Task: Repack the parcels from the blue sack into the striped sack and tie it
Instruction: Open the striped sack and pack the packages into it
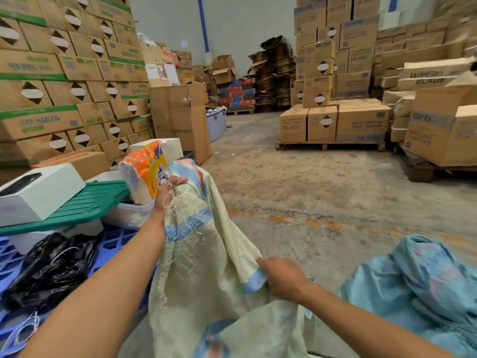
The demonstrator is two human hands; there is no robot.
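Two bare hands hold the striped sack (206, 267), a cream woven bag with blue and pink bands, which hangs limp in front of the person over the concrete floor (296, 182). Nearest, the right hand (282, 279) has its fingers curled round a blue-edged fold of the sack's rim. Higher and further out, the left hand (167, 192) grips a bunched part of the same rim, with loose threads trailing over the knuckles. At the lower right, the blue sack (418, 288) lies slumped on the floor, just beside the striped one. To the left a black plastic bag (49, 270) rests on a blue pallet (113, 244), with a green tray (77, 205) and a white box (38, 192) behind it. Beyond the left hand stands an orange pack (144, 169). Furthest off, stacked cardboard cartons (335, 122) line both sides.
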